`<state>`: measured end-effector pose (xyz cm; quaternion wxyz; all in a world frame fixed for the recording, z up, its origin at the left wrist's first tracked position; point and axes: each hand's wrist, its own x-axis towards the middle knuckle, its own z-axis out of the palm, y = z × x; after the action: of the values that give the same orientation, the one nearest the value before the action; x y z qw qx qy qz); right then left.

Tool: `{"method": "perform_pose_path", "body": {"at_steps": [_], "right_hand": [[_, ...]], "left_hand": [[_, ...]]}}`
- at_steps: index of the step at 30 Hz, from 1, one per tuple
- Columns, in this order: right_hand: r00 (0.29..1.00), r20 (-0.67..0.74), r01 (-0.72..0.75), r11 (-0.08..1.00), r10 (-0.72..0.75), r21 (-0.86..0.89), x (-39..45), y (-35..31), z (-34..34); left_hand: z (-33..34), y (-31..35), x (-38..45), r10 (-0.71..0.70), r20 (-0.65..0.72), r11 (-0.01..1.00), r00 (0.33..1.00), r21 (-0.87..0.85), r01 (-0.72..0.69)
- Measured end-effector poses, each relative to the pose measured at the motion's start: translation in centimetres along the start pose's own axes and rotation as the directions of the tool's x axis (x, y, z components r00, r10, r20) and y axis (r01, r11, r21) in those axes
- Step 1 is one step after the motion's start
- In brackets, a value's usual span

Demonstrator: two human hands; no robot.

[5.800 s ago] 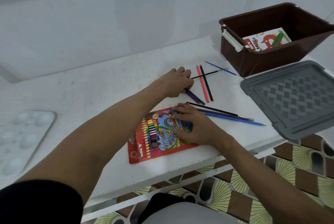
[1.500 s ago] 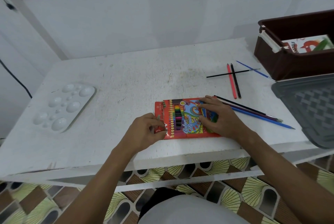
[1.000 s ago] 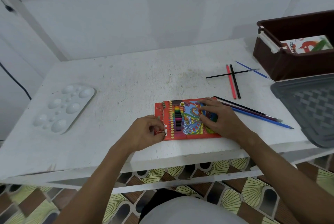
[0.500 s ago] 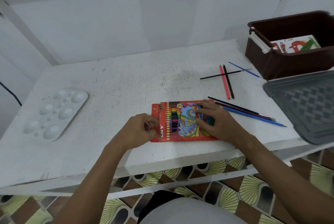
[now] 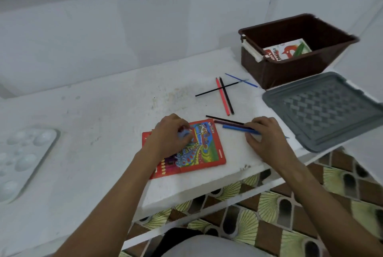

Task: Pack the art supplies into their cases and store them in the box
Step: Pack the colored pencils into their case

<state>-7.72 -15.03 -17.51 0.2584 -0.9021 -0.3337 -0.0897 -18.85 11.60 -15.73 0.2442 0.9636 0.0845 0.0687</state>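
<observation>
A red colour-pencil case (image 5: 205, 153) lies flat near the table's front edge, turned slightly askew. My left hand (image 5: 169, 135) sits on its upper left part with fingers curled down onto it. To the right lie three loose pencils (image 5: 232, 126): blue, purple and black. My right hand (image 5: 264, 135) covers their right ends, with fingers above them and thumb below. Farther back, a red pencil (image 5: 222, 97) and a black pencil (image 5: 227, 97) lie crossed by a thin black brush (image 5: 207, 92), with a blue brush (image 5: 243, 80) beside them. The brown box (image 5: 269, 74) stands at the back right and holds a pastels case (image 5: 284, 51).
The box's grey lid (image 5: 323, 111) lies on the table's right end, overhanging the edge, close to my right hand. A white paint palette (image 5: 24, 159) rests at the far left. The white wall runs behind the table, and patterned floor tiles show below the front edge.
My right hand left the pencil case and moved right onto the three loose pencils. My left hand shifted from the case's left end onto its top, and the case turned askew.
</observation>
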Motion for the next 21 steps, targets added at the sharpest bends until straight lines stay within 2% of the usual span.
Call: {"method": "perform_pose_path", "body": {"at_steps": [4,7,12,21], "right_hand": [[0.990,0.143,0.024,0.993,-0.007,-0.119,0.5,0.9,-0.6],[0.973,0.229,0.008,0.992,0.022,-0.127,1.2,0.8,-0.9],[0.938,0.337,-0.052,0.994,0.082,-0.099,2.5,0.6,-1.2],[0.899,0.416,-0.120,0.990,0.138,-0.070,3.8,-0.7,-1.3]], "left_hand": [[0.1,-1.7,-1.8,-0.005,-0.057,0.995,0.998,0.098,0.010],[-0.5,-3.1,-3.9,-0.065,-0.098,0.989,0.993,0.124,0.077],[-0.4,-4.4,-5.1,0.012,-0.029,0.994,1.000,0.110,-0.009],[0.3,-5.4,-5.5,0.031,-0.080,0.995,0.996,0.096,-0.023]]}}
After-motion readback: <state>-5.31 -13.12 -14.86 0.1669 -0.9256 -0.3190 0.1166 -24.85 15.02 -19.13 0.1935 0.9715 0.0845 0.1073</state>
